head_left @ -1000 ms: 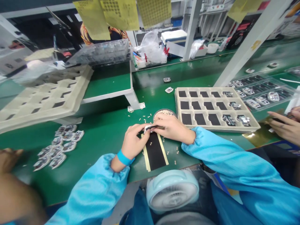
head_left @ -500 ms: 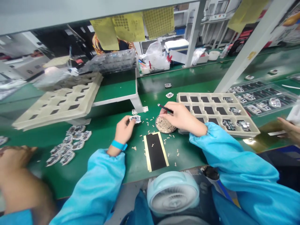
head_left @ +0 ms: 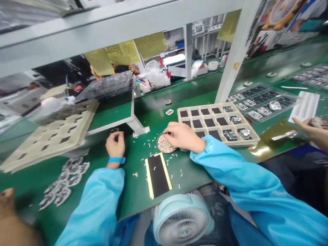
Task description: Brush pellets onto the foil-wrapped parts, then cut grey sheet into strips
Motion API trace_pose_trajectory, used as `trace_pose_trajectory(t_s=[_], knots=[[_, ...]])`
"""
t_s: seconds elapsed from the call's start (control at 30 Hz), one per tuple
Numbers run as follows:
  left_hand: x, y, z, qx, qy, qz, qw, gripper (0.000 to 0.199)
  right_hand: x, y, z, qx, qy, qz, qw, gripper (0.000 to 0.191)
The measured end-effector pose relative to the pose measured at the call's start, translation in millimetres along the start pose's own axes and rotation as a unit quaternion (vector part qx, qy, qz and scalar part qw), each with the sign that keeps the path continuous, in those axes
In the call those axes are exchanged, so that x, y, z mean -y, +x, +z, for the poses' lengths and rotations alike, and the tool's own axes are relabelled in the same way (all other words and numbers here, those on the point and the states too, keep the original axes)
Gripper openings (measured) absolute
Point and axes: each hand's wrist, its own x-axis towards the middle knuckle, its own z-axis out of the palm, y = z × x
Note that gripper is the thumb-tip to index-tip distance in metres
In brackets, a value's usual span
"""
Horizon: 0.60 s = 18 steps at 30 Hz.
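So there are two bare hands working at a glossy green desk (head_left: 194, 167). The left hand (head_left: 115, 145), middle-left of the frame, has its fingers curled in by one small dark object (head_left: 115, 130); can't tell if it's gripping it or just next to it. The right hand (head_left: 180, 135) is around the centre, fingertips bunched over one round shallow dish (head_left: 159, 150) full of tiny beige bone-shaped bits (head_left: 165, 145); can't tell if it's pinching anything. Loads more bits are scattered around. Just below the dish there's one black rectangular mat with yellow edge strips (head_left: 158, 177). Right of centre, one cream moulded tray (head_left: 217, 145) has four electronic modules (head_left: 244, 134) in it. Roughly ten white-rimmed oval parts (head_left: 63, 186) are clustered lower left, plus two small loose white-edged pieces (head_left: 169, 112) upper centre.
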Motion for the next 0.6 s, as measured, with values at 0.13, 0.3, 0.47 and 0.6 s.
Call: trace_pose_trajectory(t_s=[0.13,0.3,0.47,0.6], knots=[[-53,-19,37.1,0.146,-0.036,0.169,0.974,0.024,10,0,2,-0.099,0.113,-0.104,0.983,0.034],[-118,22,120.4,0.257,-0.009,0.150,0.955,0.038,8,-5,20,-0.023,0.076,-0.123,0.989,0.048],[-130,60,182.9,0.242,-0.014,0.051,0.969,0.044,4,-7,22,0.073,0.021,-0.112,0.991,0.046],[-125,55,167.2,0.258,-0.094,0.012,0.961,0.030,4,-6,14,0.126,0.029,-0.099,0.987,0.036]])
